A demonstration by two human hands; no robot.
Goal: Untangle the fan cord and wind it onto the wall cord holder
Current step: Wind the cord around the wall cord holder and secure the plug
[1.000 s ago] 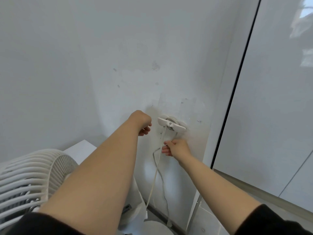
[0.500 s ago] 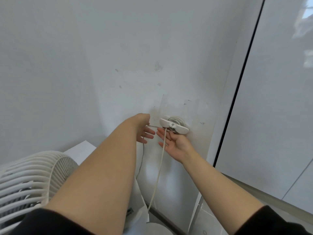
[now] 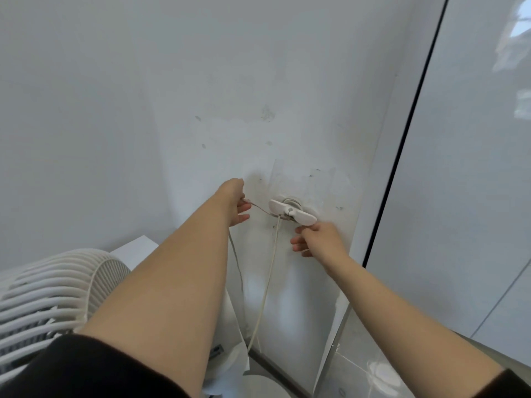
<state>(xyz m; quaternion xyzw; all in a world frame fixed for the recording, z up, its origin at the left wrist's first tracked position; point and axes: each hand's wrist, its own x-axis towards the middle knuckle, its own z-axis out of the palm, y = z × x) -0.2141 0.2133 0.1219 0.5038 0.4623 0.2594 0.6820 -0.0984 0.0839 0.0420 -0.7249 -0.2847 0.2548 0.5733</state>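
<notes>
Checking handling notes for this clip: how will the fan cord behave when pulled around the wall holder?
Likely floppy: the fan cord hangs slack below the cord holder. Probably light, since the left hand holds a stretch taut with a pinch. Thin, so it may slip off.

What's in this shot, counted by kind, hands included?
Fan: 1
Cord: 1
Holder: 1
Hands: 2, left hand and right hand
Total: 5
</notes>
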